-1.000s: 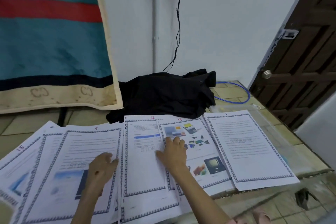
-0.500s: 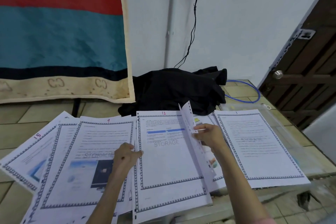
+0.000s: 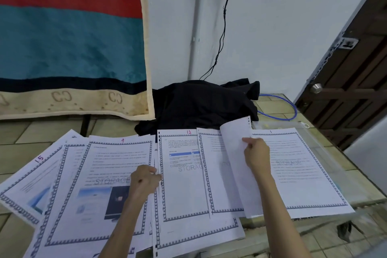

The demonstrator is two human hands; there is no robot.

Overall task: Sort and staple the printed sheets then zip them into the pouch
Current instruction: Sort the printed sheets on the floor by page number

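Printed sheets with blue patterned borders lie fanned across the tiled floor: sheet 15 [image 3: 31,176] at far left, sheet 9 [image 3: 109,165], sheet 12 [image 3: 182,186], and sheet 1 [image 3: 297,174] at right. My right hand [image 3: 256,156] pinches a lifted sheet [image 3: 236,153] whose blank back faces me, turned over toward sheet 1. Beneath it another bordered sheet [image 3: 217,174] is uncovered. My left hand [image 3: 143,182] rests with curled fingers at the seam between sheets 9 and 12. A clear zip pouch [image 3: 314,138] lies under sheet 1, partly hidden.
A black cloth heap [image 3: 201,104] sits behind the sheets against the white wall. A teal and red blanket [image 3: 69,37] hangs at left. A blue cable loop [image 3: 289,109] lies by the dark wooden door [image 3: 356,81]. A black cord [image 3: 222,33] runs down the wall.
My right hand lifted the picture sheet off the pile beside sheet 12 and swung it rightward, exposing a text sheet below. My left hand shifted right to the edge of sheet 12.
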